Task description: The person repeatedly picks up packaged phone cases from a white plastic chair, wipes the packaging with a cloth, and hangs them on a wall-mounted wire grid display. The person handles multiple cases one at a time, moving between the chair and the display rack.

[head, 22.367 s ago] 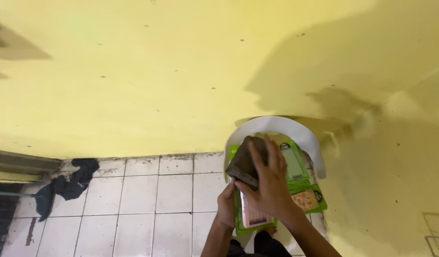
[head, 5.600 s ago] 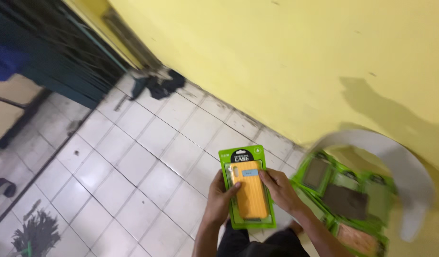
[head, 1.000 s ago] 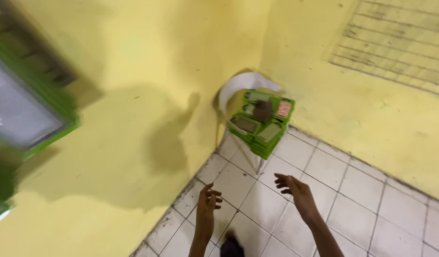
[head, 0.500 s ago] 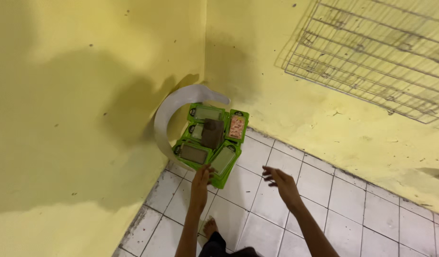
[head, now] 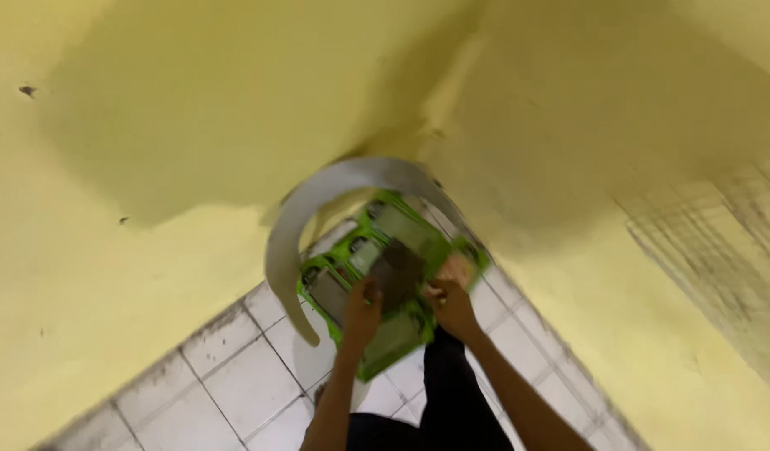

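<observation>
Several green packages (head: 352, 250) with flat phone-case shaped items lie spread on the seat of a white plastic chair (head: 286, 242) in the corner. A dark flat case (head: 397, 269) lies on top of them in the middle. My left hand (head: 362, 311) rests on the packages at the dark case's left edge. My right hand (head: 453, 307) touches the pile at its right edge, beside a pinkish package (head: 457, 269). The view is blurred, so I cannot tell whether either hand grips anything.
Yellow walls (head: 193, 125) meet in a corner right behind the chair. White floor tiles (head: 235, 376) with dark grout run along the wall at lower left. My dark trouser leg (head: 452, 401) stands just below the chair.
Both hands were apart and free in the air; they have reached forward and come down onto the packages on the chair. The view has closed in on the corner.
</observation>
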